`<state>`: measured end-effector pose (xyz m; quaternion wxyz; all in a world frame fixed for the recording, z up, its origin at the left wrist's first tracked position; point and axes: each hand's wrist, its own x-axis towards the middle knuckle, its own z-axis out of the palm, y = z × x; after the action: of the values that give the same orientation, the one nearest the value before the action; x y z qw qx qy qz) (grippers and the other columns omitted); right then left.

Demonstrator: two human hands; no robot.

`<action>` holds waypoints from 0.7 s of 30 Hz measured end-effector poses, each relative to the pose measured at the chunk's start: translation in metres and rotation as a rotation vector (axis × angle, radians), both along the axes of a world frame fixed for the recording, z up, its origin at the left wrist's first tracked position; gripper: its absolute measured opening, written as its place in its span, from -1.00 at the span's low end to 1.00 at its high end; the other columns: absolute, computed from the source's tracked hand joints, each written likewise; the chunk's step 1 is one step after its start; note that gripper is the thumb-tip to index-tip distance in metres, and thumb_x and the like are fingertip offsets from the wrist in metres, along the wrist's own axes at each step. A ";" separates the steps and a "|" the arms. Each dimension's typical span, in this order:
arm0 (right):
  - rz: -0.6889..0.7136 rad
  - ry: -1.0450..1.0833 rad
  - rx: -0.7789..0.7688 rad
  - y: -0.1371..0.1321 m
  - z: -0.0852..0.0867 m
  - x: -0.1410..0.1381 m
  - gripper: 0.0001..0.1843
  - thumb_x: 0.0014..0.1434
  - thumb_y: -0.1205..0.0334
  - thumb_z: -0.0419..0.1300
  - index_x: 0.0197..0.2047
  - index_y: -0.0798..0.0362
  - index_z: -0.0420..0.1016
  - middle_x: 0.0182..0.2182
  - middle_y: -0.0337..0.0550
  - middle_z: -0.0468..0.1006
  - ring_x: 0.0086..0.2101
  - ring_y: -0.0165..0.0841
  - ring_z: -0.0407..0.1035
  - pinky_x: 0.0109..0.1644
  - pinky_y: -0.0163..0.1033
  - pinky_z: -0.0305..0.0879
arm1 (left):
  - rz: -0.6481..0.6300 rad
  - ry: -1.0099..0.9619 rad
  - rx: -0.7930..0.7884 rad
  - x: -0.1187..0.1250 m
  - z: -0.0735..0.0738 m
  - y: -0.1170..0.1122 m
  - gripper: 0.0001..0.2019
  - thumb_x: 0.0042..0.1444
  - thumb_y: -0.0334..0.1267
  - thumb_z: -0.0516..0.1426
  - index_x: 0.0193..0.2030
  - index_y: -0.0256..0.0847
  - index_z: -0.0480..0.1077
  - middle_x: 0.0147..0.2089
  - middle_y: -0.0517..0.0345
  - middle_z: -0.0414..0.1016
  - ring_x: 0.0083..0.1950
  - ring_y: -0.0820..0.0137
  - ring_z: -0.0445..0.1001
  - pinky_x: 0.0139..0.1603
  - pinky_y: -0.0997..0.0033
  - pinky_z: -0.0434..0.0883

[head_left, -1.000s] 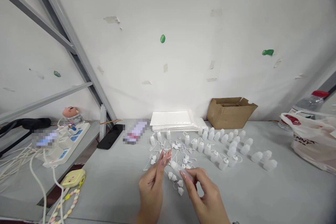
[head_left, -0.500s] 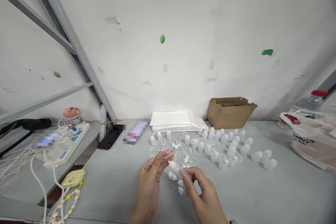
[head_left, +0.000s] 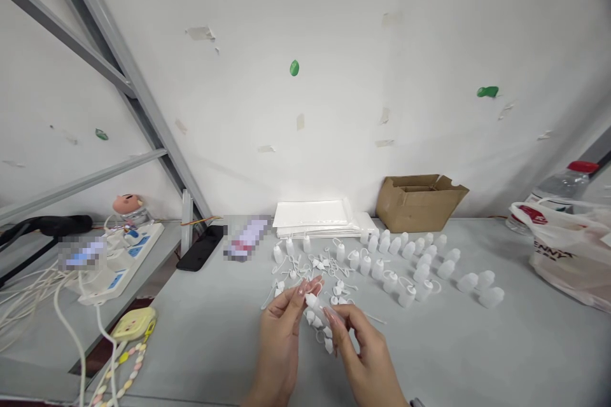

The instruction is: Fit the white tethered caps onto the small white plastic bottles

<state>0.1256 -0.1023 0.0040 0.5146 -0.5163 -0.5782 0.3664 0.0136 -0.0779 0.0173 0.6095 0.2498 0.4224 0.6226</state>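
Observation:
My right hand (head_left: pixel 365 346) is closed around a small translucent squeeze bottle (head_left: pixel 316 303), tilted with its white top toward the upper left. At that top end, my left hand (head_left: pixel 282 327) pinches the thin white cap strap (head_left: pixel 315 287), which curves up in a loop. The left fingertips partly hide the strap's end. Loose white caps with straps (head_left: pixel 322 263) lie on the grey table around and behind my hands. More white caps (head_left: pixel 328 344) sit just below the bottle.
Several capped bottles (head_left: pixel 407 296) stand right of the caps, and uncapped bottles (head_left: pixel 446 269) stand farther right. Behind are white flat packs (head_left: pixel 312 215) and a cardboard box (head_left: pixel 415 211). A black phone (head_left: pixel 202 248) lies left; a plastic bag (head_left: pixel 568 264) sits at right.
My left hand has shifted slightly right, closer to the bottle's top. The strap's loop is tighter near the fingertips. My right hand still grips the bottle.

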 end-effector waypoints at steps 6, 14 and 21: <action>0.287 0.266 -0.264 0.011 0.010 0.003 -0.54 0.14 -0.16 -0.03 -0.52 0.06 0.27 -0.67 -0.31 0.28 -0.63 -0.47 0.18 -0.50 -0.36 0.18 | 0.040 0.043 0.093 -0.008 0.005 0.004 -0.64 -0.04 -0.02 0.16 -0.27 -0.29 0.52 0.01 -0.14 0.46 0.15 0.14 0.31 0.23 0.07 0.11; 0.296 0.365 -0.305 0.013 0.009 0.005 -0.52 0.09 -0.19 0.01 -0.52 0.08 0.29 -0.69 -0.34 0.27 -0.66 -0.50 0.13 -0.50 -0.36 0.13 | -0.018 0.195 0.095 -0.022 -0.001 0.010 -0.79 -0.13 -0.14 0.24 -0.36 -0.21 0.53 -0.10 0.00 0.55 0.11 0.17 0.36 0.20 0.11 0.15; 0.358 0.346 -0.270 0.014 0.008 0.012 -0.61 0.12 -0.10 0.05 -0.42 0.09 0.35 -0.64 -0.30 0.36 -0.61 -0.46 0.24 -0.47 -0.34 0.21 | 0.027 0.418 0.156 -0.021 0.004 0.007 -0.82 -0.11 -0.14 0.22 -0.41 -0.20 0.53 -0.13 0.01 0.56 0.05 0.16 0.40 0.09 0.19 0.31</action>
<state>0.1379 -0.0881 0.0117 0.4594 -0.3997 -0.5099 0.6076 -0.0072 -0.0706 0.0216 0.4792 0.4141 0.4932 0.5963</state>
